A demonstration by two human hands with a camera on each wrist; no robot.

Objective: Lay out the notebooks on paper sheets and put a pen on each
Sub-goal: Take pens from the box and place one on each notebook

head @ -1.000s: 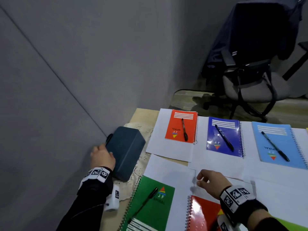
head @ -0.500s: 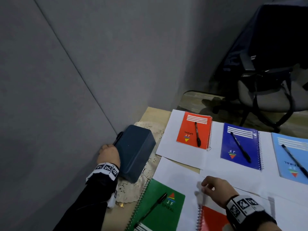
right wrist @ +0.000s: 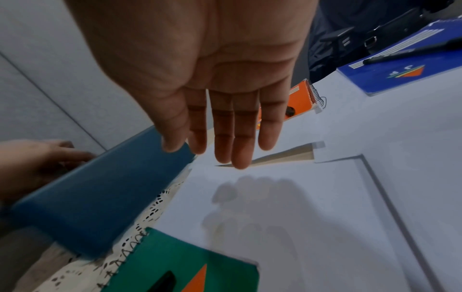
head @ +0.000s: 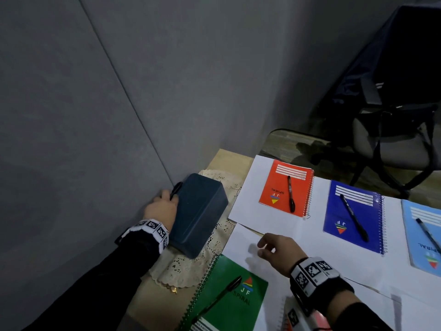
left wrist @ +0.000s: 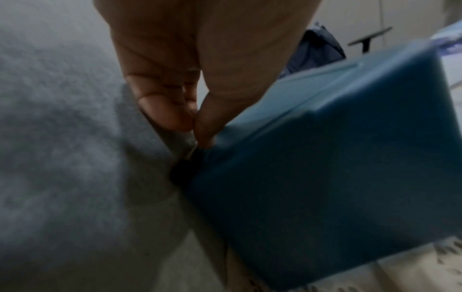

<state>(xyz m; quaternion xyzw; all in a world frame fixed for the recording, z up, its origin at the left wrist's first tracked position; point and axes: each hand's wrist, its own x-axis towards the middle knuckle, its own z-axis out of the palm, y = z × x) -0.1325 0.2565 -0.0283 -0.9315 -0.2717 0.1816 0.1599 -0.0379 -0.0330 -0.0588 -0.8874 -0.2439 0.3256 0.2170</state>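
Left hand (head: pixel 160 209), centre-left of frame, fingers pinched on pen (head: pixel 176 190) wedged between blue box (head: pixel 198 215) and grey wall. Right hand (head: pixel 278 250) hovers over paper sheet (head: pixel 241 243), fingers straight, together, empty. Advice: draw pen out lengthwise, keep box steady, lay it on red notebook (head: pixel 285 323) at bottom edge.

At the counter's (head: pixel 222 158) left edge, the dark blue box (head: pixel 198 213) and the grey wall (head: pixel 95 115) leave you only a narrow gap, filled by your left hand (head: pixel 161 210). Bare paper (head: pixel 241 240) near the front edge lies open beneath your right hand (head: pixel 278 252).
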